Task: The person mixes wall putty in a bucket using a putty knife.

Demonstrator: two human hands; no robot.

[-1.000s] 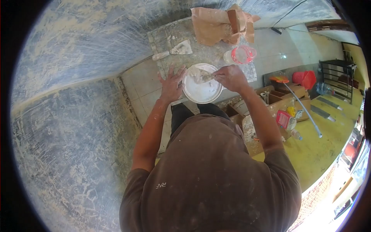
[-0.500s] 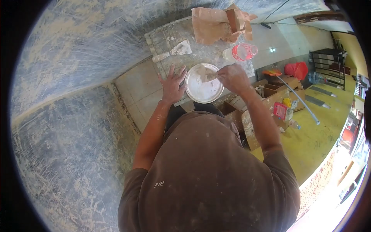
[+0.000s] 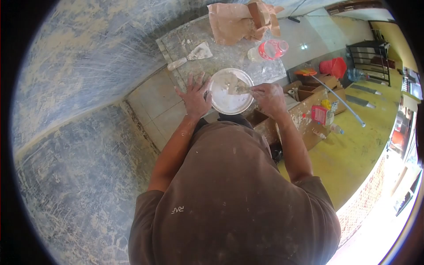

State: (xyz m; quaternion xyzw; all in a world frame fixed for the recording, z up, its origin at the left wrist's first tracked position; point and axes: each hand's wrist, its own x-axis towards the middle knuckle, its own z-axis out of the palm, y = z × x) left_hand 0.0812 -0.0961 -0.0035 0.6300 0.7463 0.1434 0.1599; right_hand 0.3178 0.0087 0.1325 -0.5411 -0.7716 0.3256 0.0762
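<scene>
A round white tub with pale paste in it stands at the near edge of a paint-stained board. My left hand is open beside it, fingers spread, the thumb at the tub's left rim. In my right hand is a putty knife, gripped at its handle end, its coated blade lying over the paste inside the tub. A second putty knife, with a whitish handle, rests on the board beyond my left hand. Behind the tub lies a clear bottle with a red label.
A crumpled brown paper bag sits at the board's far side. To the right are a cardboard box, a pink-labelled container, a blue-handled tool and a red bucket. A smeared grey wall rises on the left.
The putty knife has turned and its blade now lies more level across the tub. My right hand has shifted down slightly relative to the tub. The whole view has moved a little.
</scene>
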